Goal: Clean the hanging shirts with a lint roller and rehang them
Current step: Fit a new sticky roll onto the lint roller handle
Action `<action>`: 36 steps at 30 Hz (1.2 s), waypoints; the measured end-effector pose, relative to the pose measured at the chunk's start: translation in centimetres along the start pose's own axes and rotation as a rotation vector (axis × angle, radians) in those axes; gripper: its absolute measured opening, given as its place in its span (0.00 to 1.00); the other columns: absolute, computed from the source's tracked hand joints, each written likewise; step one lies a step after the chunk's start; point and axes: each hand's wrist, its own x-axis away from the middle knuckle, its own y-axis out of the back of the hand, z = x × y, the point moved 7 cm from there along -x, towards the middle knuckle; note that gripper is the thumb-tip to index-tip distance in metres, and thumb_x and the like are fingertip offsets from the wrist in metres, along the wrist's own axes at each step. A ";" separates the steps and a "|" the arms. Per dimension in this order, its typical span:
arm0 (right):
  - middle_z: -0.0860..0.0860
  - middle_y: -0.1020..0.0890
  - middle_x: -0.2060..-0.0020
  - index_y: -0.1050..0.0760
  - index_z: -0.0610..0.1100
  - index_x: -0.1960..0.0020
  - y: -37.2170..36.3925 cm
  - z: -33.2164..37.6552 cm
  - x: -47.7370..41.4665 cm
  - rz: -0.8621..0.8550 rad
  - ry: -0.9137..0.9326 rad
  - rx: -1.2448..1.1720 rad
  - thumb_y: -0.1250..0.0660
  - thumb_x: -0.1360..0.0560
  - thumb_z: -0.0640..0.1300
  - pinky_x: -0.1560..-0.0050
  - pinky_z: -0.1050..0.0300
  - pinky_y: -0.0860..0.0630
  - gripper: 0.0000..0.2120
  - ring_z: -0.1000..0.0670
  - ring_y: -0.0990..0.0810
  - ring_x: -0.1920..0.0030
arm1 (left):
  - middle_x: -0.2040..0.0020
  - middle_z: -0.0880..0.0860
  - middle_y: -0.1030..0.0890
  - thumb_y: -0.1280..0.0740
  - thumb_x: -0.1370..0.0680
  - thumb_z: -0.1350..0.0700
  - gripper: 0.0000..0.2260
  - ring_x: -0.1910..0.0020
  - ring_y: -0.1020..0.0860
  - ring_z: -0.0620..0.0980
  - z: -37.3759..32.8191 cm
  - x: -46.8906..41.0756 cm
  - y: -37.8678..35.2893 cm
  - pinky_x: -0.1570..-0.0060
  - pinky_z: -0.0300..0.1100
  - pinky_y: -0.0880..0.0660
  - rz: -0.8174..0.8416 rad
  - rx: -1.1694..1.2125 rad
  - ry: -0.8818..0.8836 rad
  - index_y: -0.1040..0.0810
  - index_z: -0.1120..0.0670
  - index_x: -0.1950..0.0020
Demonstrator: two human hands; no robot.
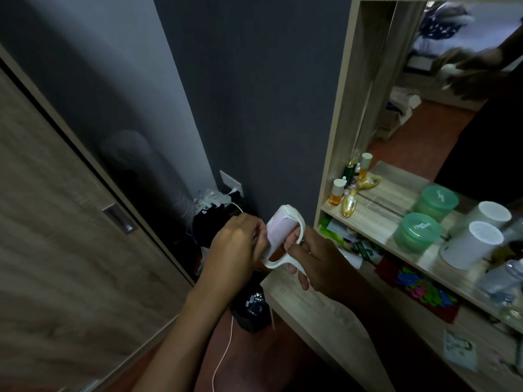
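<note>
A white lint roller (278, 232) with a pale pink sticky roll is held in front of me, between a dark wall and a wooden dressing table. My right hand (314, 257) grips its white looped handle. My left hand (235, 244) pinches the left edge of the roll's sheet with its fingertips. No shirts or hangers are in view.
A wooden wardrobe door (65, 222) with a metal recessed handle fills the left. The dressing table (317, 309) on the right has a mirror (441, 89), small bottles (349, 190), green jars (417, 232) and white canisters (471, 244). On the floor lie a black box (252, 309), clutter and a white cable (223, 355).
</note>
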 end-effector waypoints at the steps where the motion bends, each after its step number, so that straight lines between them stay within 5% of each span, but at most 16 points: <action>1: 0.48 0.21 0.69 0.30 0.47 0.52 0.1 -0.3 0.0 0.001 -0.052 -0.029 0.43 0.18 0.45 0.77 0.66 0.29 0.05 0.57 0.23 0.77 | 0.58 0.47 0.24 0.37 0.24 0.54 0.04 0.57 0.26 0.45 0.1 -0.1 -0.2 0.58 0.41 0.28 0.011 -0.012 0.004 0.24 0.51 0.56; 3: 0.49 0.21 0.71 0.31 0.51 0.52 0.2 -0.4 -0.1 0.000 -0.110 -0.079 0.43 0.18 0.45 0.78 0.64 0.28 0.05 0.55 0.23 0.78 | 0.57 0.48 0.24 0.39 0.23 0.52 0.06 0.55 0.27 0.46 0.2 -0.3 -0.8 0.56 0.40 0.29 0.039 -0.047 0.000 0.24 0.52 0.55; 9: 0.40 0.21 0.73 0.28 0.42 0.59 0.8 -1.5 0.0 -0.013 -0.168 -0.177 0.39 0.20 0.45 0.78 0.60 0.30 0.11 0.42 0.24 0.79 | 0.56 0.50 0.25 0.37 0.21 0.56 0.03 0.55 0.29 0.47 0.2 -0.6 -1.8 0.55 0.41 0.31 0.092 0.044 0.049 0.26 0.54 0.54; 19: 0.45 0.22 0.77 0.27 0.39 0.64 2.9 -6.5 1.5 -0.058 -0.365 -0.131 0.37 0.21 0.47 0.79 0.60 0.27 0.16 0.46 0.23 0.80 | 0.56 0.47 0.24 0.37 0.22 0.54 0.04 0.57 0.26 0.43 0.4 -2.0 -6.4 0.56 0.43 0.29 0.211 0.207 0.118 0.28 0.49 0.57; 26: 0.45 0.21 0.76 0.26 0.37 0.59 5.7 -12.0 2.6 -0.096 -0.507 -0.178 0.37 0.21 0.51 0.78 0.59 0.27 0.17 0.44 0.23 0.79 | 0.64 0.53 0.21 0.40 0.24 0.52 0.07 0.65 0.22 0.52 -0.2 -4.0 -10.5 0.60 0.55 0.23 0.321 0.376 0.217 0.26 0.52 0.59; 33: 0.46 0.21 0.75 0.25 0.40 0.59 7.1 -20.0 3.8 -0.170 -0.647 -0.154 0.38 0.21 0.51 0.76 0.59 0.28 0.16 0.48 0.21 0.76 | 0.68 0.51 0.24 0.37 0.21 0.60 0.10 0.70 0.28 0.42 1.9 -5.2 -17.2 0.65 0.42 0.31 0.365 0.447 0.405 0.25 0.57 0.62; 36: 0.47 0.21 0.73 0.25 0.37 0.55 6.4 -24.5 4.1 -0.188 -0.707 -0.174 0.40 0.20 0.48 0.71 0.55 0.27 0.15 0.52 0.22 0.75 | 0.67 0.57 0.25 0.39 0.19 0.62 0.13 0.67 0.27 0.47 3.3 -4.3 -21.1 0.63 0.44 0.32 0.391 0.492 0.516 0.27 0.62 0.63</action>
